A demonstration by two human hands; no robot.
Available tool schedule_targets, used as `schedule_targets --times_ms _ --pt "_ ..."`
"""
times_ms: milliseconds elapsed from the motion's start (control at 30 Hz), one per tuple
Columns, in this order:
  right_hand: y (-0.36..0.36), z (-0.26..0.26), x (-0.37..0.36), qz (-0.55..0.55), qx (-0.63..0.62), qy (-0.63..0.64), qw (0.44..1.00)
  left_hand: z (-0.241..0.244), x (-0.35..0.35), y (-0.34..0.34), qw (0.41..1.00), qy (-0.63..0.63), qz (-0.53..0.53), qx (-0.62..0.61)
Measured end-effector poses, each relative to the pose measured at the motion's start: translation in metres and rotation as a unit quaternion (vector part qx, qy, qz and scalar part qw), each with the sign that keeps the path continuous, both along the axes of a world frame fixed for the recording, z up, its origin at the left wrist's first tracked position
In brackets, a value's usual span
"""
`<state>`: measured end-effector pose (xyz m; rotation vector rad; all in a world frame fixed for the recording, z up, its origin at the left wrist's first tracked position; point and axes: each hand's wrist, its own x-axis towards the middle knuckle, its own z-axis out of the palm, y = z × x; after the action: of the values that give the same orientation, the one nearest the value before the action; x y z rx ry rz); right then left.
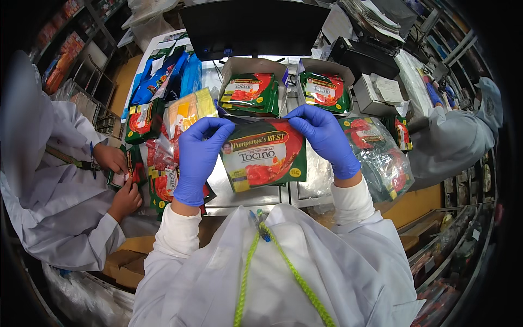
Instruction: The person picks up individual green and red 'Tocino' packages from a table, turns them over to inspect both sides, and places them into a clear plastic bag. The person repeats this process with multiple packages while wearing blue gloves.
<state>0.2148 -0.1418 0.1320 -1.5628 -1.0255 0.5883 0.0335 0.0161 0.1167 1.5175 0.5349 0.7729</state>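
Note:
Both my hands wear blue gloves. Between them hangs a green and red printed plastic food pouch (265, 157), its front facing me. My left hand (204, 157) pinches the pouch's top left corner between thumb and fingers. The top right corner is pinched by my right hand (327, 139). Just beyond stand two open cardboard boxes, the left box (282, 69) and the right box (347, 75), each holding several similar pouches. Beside my right wrist lies a clear plastic bag of pouches (380, 159). More pouches (161, 186) lie left of my left wrist.
A co-worker in white (61, 163) handles a pouch at the left. Another person (453, 139) stands at the right. Behind the boxes is a black monitor (257, 28). Blue packaging (163, 77), a white box (372, 98) and a steel tabletop (245, 198) surround the work.

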Motion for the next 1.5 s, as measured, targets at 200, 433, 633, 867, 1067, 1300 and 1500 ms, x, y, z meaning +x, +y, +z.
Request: schedule_targets --times_ms 200,433,633,867,1067,1300,1500 --pt "-0.002 0.002 -0.006 0.005 0.038 0.131 0.991 0.008 -0.006 0.007 0.998 -0.034 -0.001 -0.056" --pt "0.002 0.005 -0.004 -0.031 0.052 0.145 0.987 0.001 -0.011 -0.005 0.986 -0.076 -0.027 -0.146" --pt "0.008 0.008 -0.018 -0.009 -0.032 0.138 0.990 -0.013 -0.014 -0.002 0.980 -0.091 0.003 -0.176" --pt "-0.006 -0.053 -0.031 0.016 -0.111 0.244 0.963 -0.052 -0.009 0.002 0.975 -0.052 0.094 -0.192" --pt "-0.018 -0.082 -0.032 -0.073 -0.109 0.272 0.953 -0.080 -0.010 -0.011 0.972 0.012 0.074 -0.222" --pt "-0.035 -0.086 -0.012 -0.140 -0.096 0.269 0.948 -0.132 -0.022 -0.032 0.985 0.168 -0.020 -0.024" --pt "-0.055 -0.093 0.040 -0.237 -0.009 0.238 0.942 -0.141 -0.022 -0.050 0.766 0.411 -0.203 0.450"
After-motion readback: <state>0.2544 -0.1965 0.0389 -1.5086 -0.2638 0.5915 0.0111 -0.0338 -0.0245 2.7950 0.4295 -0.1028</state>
